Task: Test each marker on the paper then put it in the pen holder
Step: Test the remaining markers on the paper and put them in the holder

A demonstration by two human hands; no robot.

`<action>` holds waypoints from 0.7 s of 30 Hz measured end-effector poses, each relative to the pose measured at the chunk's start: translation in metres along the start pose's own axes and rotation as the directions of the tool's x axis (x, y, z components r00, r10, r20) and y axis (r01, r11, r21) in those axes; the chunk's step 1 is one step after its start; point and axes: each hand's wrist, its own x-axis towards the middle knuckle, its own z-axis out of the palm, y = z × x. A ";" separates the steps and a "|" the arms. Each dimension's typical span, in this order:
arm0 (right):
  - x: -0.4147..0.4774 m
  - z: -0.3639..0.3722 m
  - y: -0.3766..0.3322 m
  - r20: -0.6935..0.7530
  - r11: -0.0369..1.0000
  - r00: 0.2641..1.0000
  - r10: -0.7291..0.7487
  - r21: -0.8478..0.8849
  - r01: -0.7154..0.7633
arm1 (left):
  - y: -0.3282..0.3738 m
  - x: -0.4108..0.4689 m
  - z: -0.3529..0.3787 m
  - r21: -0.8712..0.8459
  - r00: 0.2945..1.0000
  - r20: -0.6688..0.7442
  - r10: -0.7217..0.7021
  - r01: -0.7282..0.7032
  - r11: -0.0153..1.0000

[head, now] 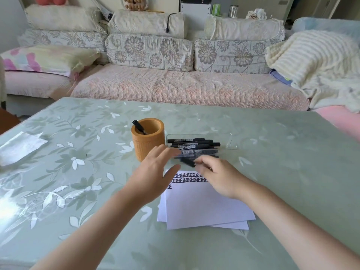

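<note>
The nearer right hand point(218, 177) pinched a black marker point(188, 162) lying nine-to-three at its eleven o'clock, grip narrow; the left hand point(155, 172) hovered flat-fingered.

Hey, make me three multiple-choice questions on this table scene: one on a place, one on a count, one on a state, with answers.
1. The pen holder stands where? A) left of the clear tray B) on the paper C) right of the tray.
2. How many markers stand in the holder? A) none B) one C) four.
3. The left hand is: A) a fist B) gripping the holder C) open, fingers straight.
Answers: 1 A, the holder sits beside the tray's left end; 2 B, a single black marker leans inside; 3 C, its fingers are straight and spread.
</note>
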 end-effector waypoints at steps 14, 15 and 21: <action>-0.010 0.003 -0.017 0.154 0.904 0.987 -0.045 -0.414 0.106 | -0.004 -0.007 0.008 0.078 0.964 0.217 0.152 -0.173 0.982; -0.009 0.005 -0.017 0.134 0.881 0.987 -0.090 -0.452 0.141 | -0.004 -0.006 0.007 0.065 0.964 0.231 0.135 -0.154 0.986; -0.007 0.009 -0.019 0.105 0.710 0.943 -0.317 -0.633 0.309 | -0.009 -0.008 -0.001 -0.070 0.957 0.289 -0.010 0.032 0.997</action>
